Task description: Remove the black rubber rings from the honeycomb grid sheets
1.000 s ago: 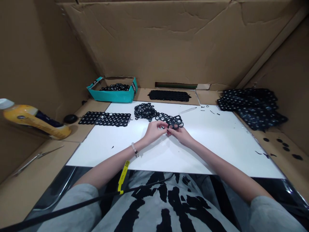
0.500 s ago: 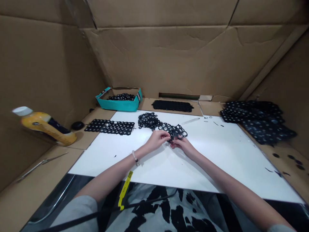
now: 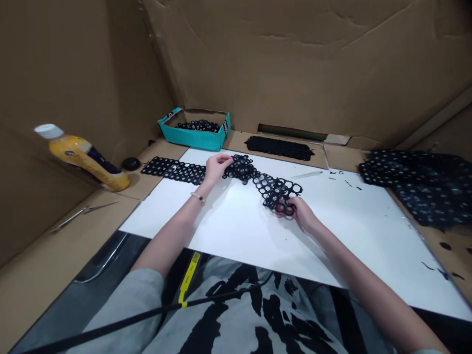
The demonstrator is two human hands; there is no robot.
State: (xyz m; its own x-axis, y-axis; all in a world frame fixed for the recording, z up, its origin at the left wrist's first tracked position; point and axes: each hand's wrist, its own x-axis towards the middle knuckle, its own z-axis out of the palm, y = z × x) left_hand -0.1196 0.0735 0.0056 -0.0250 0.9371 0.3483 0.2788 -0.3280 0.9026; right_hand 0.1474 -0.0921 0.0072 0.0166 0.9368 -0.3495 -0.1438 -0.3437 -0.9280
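Black ring mesh (image 3: pixel 271 186) lies pinched in the right hand's (image 3: pixel 303 214) grip over the white tabletop (image 3: pixel 236 223), held single-handed now the left hand (image 3: pixel 215 169) has shifted to the ring pile (image 3: pixel 242 168), its grip unclear.

Ring mesh (image 3: pixel 278 188) and ring pile (image 3: pixel 242 167): black, on white board (image 3: pixel 228 226). Teal box (image 3: pixel 191 138), far-left corner. Beyond left edge: yellow bottle (image 3: pixel 79 153), white cap (image 3: pixel 49 131). Shirt (image 3: pixel 236 319) pale grey, black-blotched.
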